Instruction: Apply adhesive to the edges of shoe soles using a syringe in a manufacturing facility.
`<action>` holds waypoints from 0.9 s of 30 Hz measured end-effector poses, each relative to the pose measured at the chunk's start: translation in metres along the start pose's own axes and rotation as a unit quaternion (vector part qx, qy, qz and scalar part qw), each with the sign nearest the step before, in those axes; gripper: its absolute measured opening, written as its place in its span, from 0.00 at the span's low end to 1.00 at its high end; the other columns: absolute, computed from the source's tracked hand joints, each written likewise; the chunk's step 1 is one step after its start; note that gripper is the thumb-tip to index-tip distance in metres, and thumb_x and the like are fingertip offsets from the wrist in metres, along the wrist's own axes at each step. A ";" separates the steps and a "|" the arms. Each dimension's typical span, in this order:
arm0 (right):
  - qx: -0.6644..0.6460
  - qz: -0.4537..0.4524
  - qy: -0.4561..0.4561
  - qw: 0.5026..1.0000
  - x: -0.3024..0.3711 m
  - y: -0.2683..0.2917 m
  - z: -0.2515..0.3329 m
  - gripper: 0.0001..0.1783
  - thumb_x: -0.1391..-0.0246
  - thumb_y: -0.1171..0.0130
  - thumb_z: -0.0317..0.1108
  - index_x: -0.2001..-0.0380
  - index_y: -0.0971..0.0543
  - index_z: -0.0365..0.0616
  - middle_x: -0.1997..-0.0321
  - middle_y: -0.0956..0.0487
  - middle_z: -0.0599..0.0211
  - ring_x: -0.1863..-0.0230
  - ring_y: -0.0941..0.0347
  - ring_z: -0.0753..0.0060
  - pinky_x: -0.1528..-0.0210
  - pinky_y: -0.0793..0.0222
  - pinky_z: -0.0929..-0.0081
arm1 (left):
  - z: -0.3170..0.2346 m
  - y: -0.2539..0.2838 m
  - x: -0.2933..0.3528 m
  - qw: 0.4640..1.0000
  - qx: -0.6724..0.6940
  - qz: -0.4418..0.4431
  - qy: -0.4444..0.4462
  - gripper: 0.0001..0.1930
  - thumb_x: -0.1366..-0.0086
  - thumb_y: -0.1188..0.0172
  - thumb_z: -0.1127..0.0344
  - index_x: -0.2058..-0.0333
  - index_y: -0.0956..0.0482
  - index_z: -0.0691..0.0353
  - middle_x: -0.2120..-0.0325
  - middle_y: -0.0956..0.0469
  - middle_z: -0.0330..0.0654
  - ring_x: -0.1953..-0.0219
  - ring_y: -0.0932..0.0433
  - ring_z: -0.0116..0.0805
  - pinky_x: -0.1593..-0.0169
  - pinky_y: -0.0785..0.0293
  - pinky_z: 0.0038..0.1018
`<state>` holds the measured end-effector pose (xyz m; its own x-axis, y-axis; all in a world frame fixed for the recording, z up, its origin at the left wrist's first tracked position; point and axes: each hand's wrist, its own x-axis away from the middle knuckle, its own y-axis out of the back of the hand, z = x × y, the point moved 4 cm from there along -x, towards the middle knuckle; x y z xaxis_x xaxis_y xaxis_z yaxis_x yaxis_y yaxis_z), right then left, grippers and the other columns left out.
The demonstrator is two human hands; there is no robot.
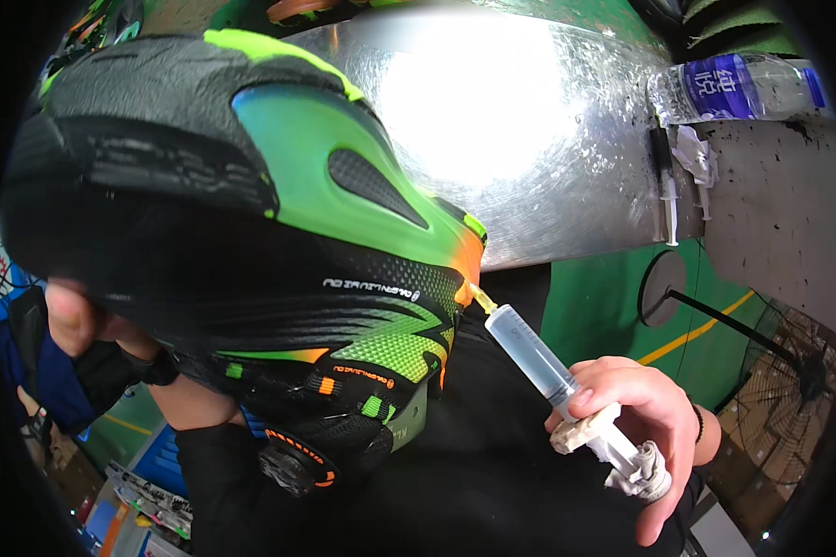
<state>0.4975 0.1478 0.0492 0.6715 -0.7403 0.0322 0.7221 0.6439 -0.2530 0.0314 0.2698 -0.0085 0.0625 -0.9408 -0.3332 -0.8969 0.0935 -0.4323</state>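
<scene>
A black, green and orange sports shoe (pixel 372 325) is held up close on the left, tipped on its side so that its sole edge faces upward. My left hand (pixel 79 320) grips it from below; most of the fingers are hidden behind the shoe. A large clear syringe (pixel 527 348) with liquid in its barrel is in my right hand (pixel 655 408). Its yellow needle tip (pixel 481 298) touches or nearly touches the orange end of the sole, near the upper. White wrapping covers the syringe's flange and plunger end.
Beyond the shoe stands a shiny metal table (pixel 613 176) with strong glare. A water bottle (pixel 743 88) lies at its right, beside a smaller black-and-white syringe (pixel 665 186) and crumpled white tissue (pixel 695 156). A black fan (pixel 803 376) stands at the lower right on the green floor (pixel 581 320).
</scene>
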 end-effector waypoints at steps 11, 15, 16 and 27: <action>0.087 0.110 -0.060 0.988 -0.011 -0.012 0.033 0.59 0.69 0.25 0.53 0.40 0.46 0.31 0.48 0.31 0.45 0.53 0.31 0.59 0.56 0.35 0.70 | -0.001 -0.127 -0.005 0.961 -0.064 0.270 0.017 0.45 0.56 0.30 0.47 0.44 0.42 0.58 0.48 0.36 0.47 0.45 0.37 0.46 0.41 0.43 0.40; 0.103 0.082 -0.002 0.991 -0.010 -0.014 0.038 0.61 0.70 0.25 0.53 0.38 0.46 0.34 0.44 0.36 0.41 0.52 0.30 0.54 0.54 0.35 0.64 | 0.006 -0.145 -0.011 0.943 -0.086 0.320 0.037 0.50 0.65 0.25 0.47 0.44 0.43 0.54 0.51 0.37 0.44 0.46 0.37 0.46 0.42 0.45 0.40; 0.099 0.090 -0.024 0.991 -0.010 -0.014 0.039 0.61 0.70 0.25 0.52 0.38 0.47 0.35 0.43 0.37 0.41 0.52 0.30 0.54 0.54 0.35 0.64 | 0.007 -0.142 -0.012 0.941 -0.111 0.315 0.054 0.55 0.73 0.22 0.47 0.45 0.44 0.51 0.53 0.38 0.42 0.48 0.38 0.45 0.43 0.45 0.39; 0.082 0.071 0.024 0.994 -0.009 -0.017 0.041 0.61 0.68 0.26 0.51 0.35 0.49 0.43 0.44 0.37 0.37 0.53 0.30 0.49 0.52 0.36 0.59 | 0.010 -0.143 -0.011 0.937 -0.179 0.299 -0.007 0.42 0.54 0.31 0.49 0.45 0.41 0.58 0.49 0.35 0.47 0.46 0.34 0.45 0.43 0.40 0.39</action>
<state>0.4861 0.1510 0.0931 0.7623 -0.6460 -0.0402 0.6411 0.7622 -0.0903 0.1629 0.2700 0.0489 -0.4947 -0.7501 -0.4388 -0.8626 0.4853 0.1429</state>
